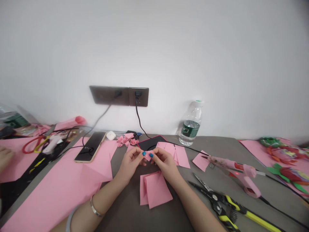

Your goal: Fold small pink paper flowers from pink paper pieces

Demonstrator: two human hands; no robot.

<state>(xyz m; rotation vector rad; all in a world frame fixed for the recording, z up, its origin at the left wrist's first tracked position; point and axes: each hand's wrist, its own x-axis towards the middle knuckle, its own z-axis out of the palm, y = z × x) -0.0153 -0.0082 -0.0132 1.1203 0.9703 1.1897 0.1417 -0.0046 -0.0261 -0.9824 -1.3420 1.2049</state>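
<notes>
Between the thumbs and fingers of both hands is a small folded piece of pink paper [148, 156]. My left hand [131, 161] pinches its left side, and my right hand [164, 160] pinches its right side. Just below them on the table lie several pink paper squares [158, 190], loosely stacked. More pink paper squares [182, 156] rest behind my right hand. A cluster of small pink paper flowers [126, 140] sits beyond my left hand. The fingers' undersides are hidden.
A pink glue gun [241, 170] and yellow-black scissors [217, 201] lie at the right. A water bottle [190, 124] stands by the wall. At left are large pink sheets [70, 190], a phone [91, 147] and another person's hand [5, 158]. Cables [138, 117] cross the table.
</notes>
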